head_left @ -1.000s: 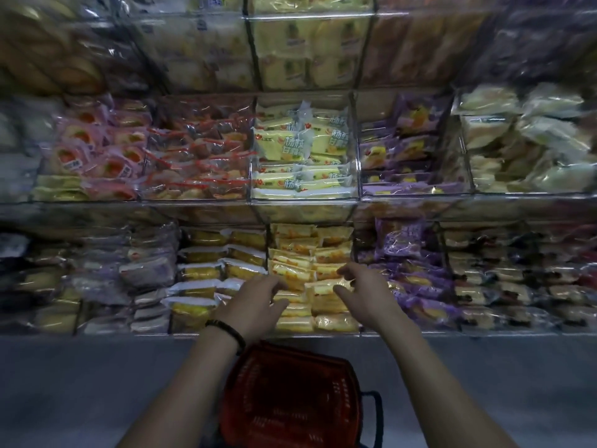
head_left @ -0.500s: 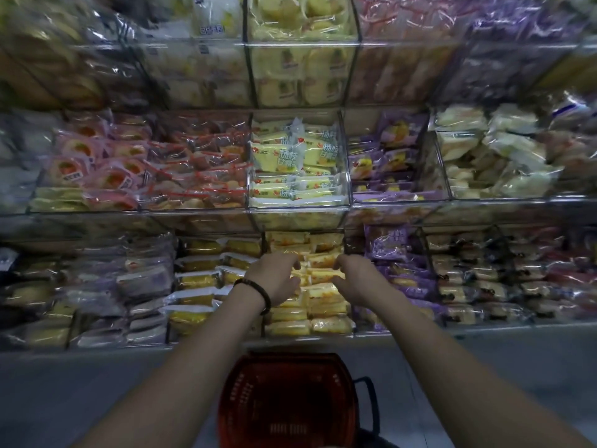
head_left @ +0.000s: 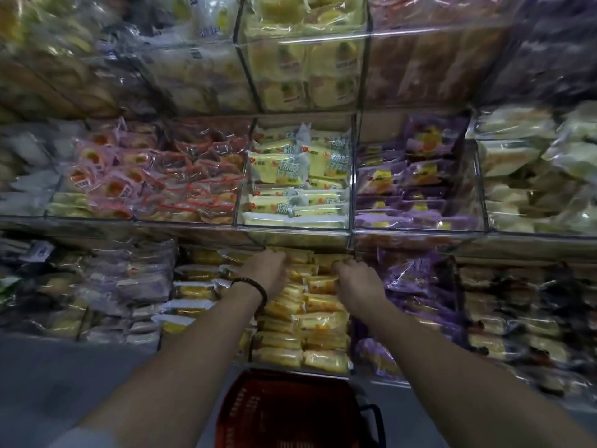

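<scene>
Left grip [head_left: 265,270], right grip [head_left: 355,281]: curled onto yellow plastic-wrapped cake packets [head_left: 323,321]; cannot tell if gripping | red plastic basket [head_left: 284,412] below

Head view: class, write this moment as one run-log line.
left hand and right hand: on yellow packs, grip unclear | red basket: below them

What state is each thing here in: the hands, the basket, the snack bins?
Left hand, on the yellow packets, fingers bent down; grip unclear.
Right hand, on the same packets, fingers bent; grip unclear.
Yellow packets, sealed, stacked in rows, bin well filled.
Purple packets, sealed, piled loosely in the next bin.
Red basket, below the arms, handle folded down; contents too dark to tell.
Wristband, worn on the left wrist.
</scene>
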A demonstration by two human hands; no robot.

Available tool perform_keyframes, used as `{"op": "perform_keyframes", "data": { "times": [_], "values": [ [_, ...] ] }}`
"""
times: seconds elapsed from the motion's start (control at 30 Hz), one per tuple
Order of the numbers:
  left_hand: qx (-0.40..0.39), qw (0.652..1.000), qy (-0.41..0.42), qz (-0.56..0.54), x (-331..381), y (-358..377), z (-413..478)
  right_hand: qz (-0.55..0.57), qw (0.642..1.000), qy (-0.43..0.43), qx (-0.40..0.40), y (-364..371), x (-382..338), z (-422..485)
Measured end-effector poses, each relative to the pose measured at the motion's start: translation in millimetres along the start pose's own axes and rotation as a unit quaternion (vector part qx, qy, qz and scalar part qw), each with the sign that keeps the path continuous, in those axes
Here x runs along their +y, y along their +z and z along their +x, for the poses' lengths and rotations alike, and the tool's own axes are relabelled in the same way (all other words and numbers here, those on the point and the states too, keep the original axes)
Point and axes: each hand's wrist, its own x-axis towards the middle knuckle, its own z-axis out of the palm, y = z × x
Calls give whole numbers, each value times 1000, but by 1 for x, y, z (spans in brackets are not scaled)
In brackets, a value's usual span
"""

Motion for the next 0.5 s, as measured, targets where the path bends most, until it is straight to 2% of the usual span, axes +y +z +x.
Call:
{"op": "perform_keyframes", "data": {
  "times": [0.17,0.27,0.5],
  "values": [
    [-11,999,14,41,8,20,20,-11,998,-38,-55,14,-10,12],
    [-31,997,30,59,8,31,29,-19,997,-30,-67,23,-18,13],
    [-22,996,26,81,7,41,43,-80,994,-1,-70,29,-21,23]
  ]
}}
